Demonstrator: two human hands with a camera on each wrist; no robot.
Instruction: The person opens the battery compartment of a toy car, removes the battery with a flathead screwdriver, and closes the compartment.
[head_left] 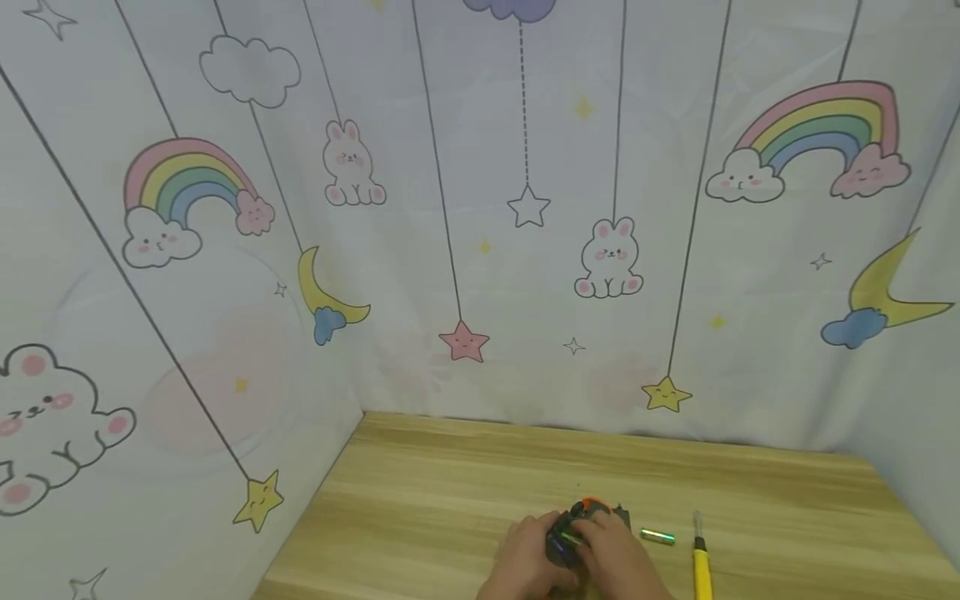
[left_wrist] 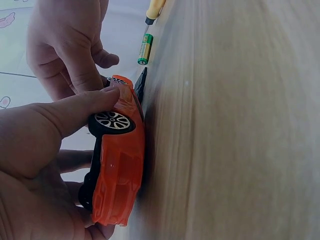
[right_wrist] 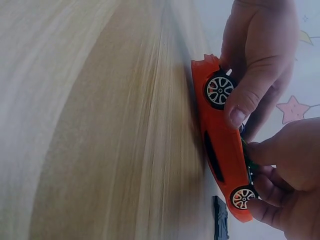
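An orange toy car point(right_wrist: 218, 145) lies upside down, its black underside up. My left hand point(head_left: 525, 557) grips one end, thumb along the side by a silver-spoked wheel point(left_wrist: 113, 121). My right hand point(head_left: 618, 560) is at the other end, thumb on the underside and fingers around the edge by the other wheel point(right_wrist: 243, 198). Something green, like a battery point(head_left: 572, 539), shows in the underside between my hands, partly hidden by the right fingers. A loose green battery point(head_left: 657, 536) lies on the table right of my right hand.
A yellow-handled screwdriver point(head_left: 702, 567) lies right of the loose battery. A small black plastic cover point(right_wrist: 220, 217) lies on the wooden table point(head_left: 450, 467) close to the car. Behind stands a white curtain point(head_left: 420, 250) with rainbows, stars and rabbits.
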